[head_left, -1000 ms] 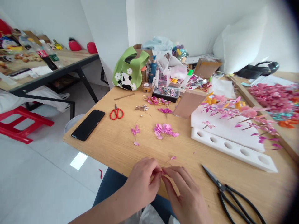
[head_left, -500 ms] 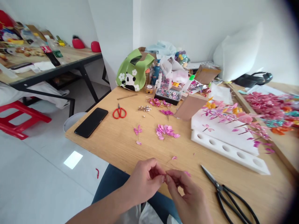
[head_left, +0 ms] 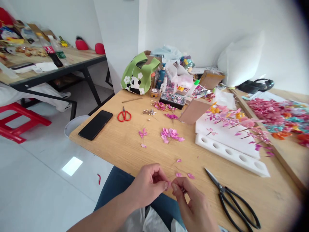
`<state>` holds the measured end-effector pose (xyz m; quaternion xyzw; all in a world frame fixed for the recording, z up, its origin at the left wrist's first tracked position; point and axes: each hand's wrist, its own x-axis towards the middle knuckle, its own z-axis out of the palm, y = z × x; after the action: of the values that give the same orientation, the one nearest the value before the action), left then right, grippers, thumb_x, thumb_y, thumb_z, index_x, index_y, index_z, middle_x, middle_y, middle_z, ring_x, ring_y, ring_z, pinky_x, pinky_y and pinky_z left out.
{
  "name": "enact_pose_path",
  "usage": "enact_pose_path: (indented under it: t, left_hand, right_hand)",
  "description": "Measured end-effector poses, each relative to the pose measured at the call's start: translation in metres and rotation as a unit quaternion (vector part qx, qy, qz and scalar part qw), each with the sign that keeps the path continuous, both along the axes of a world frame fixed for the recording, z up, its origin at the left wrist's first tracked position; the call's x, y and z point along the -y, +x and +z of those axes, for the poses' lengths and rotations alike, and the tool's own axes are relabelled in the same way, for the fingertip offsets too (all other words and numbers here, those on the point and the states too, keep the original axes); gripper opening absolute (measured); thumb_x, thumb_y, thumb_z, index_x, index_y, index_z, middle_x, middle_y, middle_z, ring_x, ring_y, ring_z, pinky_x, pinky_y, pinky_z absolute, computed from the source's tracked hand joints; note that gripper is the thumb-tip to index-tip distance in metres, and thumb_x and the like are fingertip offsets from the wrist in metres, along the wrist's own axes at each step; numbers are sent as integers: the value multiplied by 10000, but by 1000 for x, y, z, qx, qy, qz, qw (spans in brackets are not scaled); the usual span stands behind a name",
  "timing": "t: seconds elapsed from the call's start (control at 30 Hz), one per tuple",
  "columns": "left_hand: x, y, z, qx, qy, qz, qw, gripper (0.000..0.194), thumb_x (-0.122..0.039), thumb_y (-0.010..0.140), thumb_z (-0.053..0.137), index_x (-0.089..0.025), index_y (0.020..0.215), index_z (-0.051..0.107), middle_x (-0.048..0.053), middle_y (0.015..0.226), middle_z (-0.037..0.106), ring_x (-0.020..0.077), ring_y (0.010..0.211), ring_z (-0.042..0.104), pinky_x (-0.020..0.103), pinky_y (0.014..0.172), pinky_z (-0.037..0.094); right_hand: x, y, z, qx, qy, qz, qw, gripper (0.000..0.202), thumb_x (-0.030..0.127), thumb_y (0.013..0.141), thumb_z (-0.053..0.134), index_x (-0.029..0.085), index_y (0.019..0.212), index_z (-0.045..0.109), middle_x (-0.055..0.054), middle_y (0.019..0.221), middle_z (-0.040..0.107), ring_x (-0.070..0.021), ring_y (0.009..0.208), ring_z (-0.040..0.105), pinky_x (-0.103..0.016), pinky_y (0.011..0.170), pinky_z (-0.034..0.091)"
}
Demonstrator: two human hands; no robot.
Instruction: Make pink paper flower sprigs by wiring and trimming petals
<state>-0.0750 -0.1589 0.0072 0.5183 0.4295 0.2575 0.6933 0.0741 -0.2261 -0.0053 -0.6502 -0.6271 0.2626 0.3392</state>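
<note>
Near the table's front edge, my left hand (head_left: 151,185) pinches a small pink petal (head_left: 169,184) between thumb and forefinger. Just right of it, my right hand (head_left: 193,201) has its thumb and forefinger pressed together; what they hold, if anything, is too small to make out. Loose pink petals (head_left: 191,176) lie just beyond my fingers. Farther back is a pile of pink petals (head_left: 169,134), with a small pink sprig (head_left: 142,133) to its left. Black-handled scissors (head_left: 223,190) rest to the right of my right hand.
A black phone (head_left: 96,125) and red scissors (head_left: 124,115) lie at the left. A white foam block (head_left: 231,154) with holes and flower sprays stands at the right. Behind are a green panda bag (head_left: 138,75) and a bead box (head_left: 172,100).
My fingertips have moved slightly apart, and a pink petal now shows at my left fingertips. Another petal on the table beyond my hands has come into view. The camera view has shifted slightly.
</note>
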Motion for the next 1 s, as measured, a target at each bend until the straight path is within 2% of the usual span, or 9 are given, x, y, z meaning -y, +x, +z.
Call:
enact_pose_path:
  t: [0.07,0.17,0.3,0.4,0.5,0.67,0.8,0.9,1.0]
  left_hand:
    - [3,0,1,-13,33,-5,999,21,-156,741,591,-162,760,585,7,708,629,124,644,567,229,599,437]
    - [7,1,2,-28,69,-22,997,77,-171,785,549,-166,820,617,13,729,640,133,675,584,234,614,442]
    - [12,2,2,-9,75,-18,997,87,-148,784,530,-159,767,615,8,690,630,124,662,583,225,613,440]
    - [14,3,2,22,27,-17,999,68,-193,772,558,-144,751,600,14,679,616,105,571,535,214,515,409]
    - [15,4,2,38,-18,-15,999,98,-235,757,582,-140,731,580,1,636,588,82,479,469,204,437,365]
    - [15,8,1,43,-36,-9,998,136,-264,742,628,-129,733,612,-2,614,585,82,488,489,199,438,384]
    - [15,10,-1,69,-50,-14,996,171,-280,730,671,-113,759,653,11,625,609,84,498,508,202,448,403]
    - [14,12,-4,112,-93,-6,989,293,-294,656,763,-100,855,670,34,685,645,104,542,555,225,484,450]
    - [14,13,-6,160,-146,-6,976,368,-290,589,821,-90,863,680,73,724,674,150,625,612,239,501,469]
  right_hand:
    - [2,-1,1,19,24,0,1000,223,321,947,427,221,779,532,6,649,586,-140,549,546,-248,539,417]
    - [5,-5,3,22,49,-10,999,205,316,942,436,216,794,538,-7,669,599,-146,573,555,-255,574,429]
    - [8,-7,9,-52,-7,-28,998,261,391,931,448,207,776,550,2,636,568,-140,560,521,-244,535,393]
    - [7,-4,13,-177,-96,-23,979,355,488,905,466,199,713,541,16,593,525,-130,550,493,-228,504,379]
    - [6,0,17,-244,-134,-19,960,393,537,870,506,189,694,551,14,593,529,-131,568,494,-239,541,409]
    - [9,0,21,-241,-118,-21,963,364,522,867,522,184,756,598,-5,657,561,-144,614,518,-253,570,429]
    - [12,0,20,-211,-96,-40,972,361,513,862,534,186,720,594,-7,633,565,-143,595,520,-241,537,420]
    - [15,4,18,-193,-77,-67,976,363,515,849,548,187,702,595,-2,593,559,-141,557,516,-235,506,420]
    - [18,7,19,-184,-66,-100,975,377,528,825,569,183,676,600,4,546,537,-135,510,493,-232,476,413]
